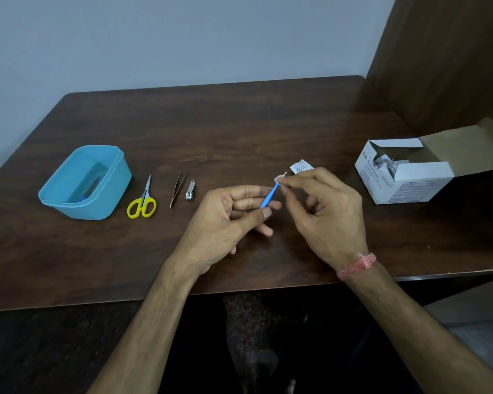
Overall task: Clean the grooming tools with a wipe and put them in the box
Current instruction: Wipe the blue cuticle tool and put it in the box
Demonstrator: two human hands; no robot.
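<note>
1. Head view, from where I stand: left hand [225, 220] pinches the lower end of a thin blue tool [269, 197] btw thumb and fingers, just above the worktop [239, 132].
2. Right hand [325, 211] pinches a small white wipe [281, 177] round the tool's upper tip; a torn sachet [300, 166] sticks up behind those fingers.
3. Tool's long axis runs from near-left up to far-right, tip pointing away from the person, toward the right hand.
4. Key relation, I'd say: the blue box [86, 183] sits well off to the left, so the left hand is nearer and already has the handle. Something dark lies inside; can't tell what.
5. Btw hand and box lie nail clipper [190, 189], tweezers [178, 189], yellow scissors [143, 203], in a row, untouched.
6. Wipe carton [404, 172] stands open at far right.
</note>
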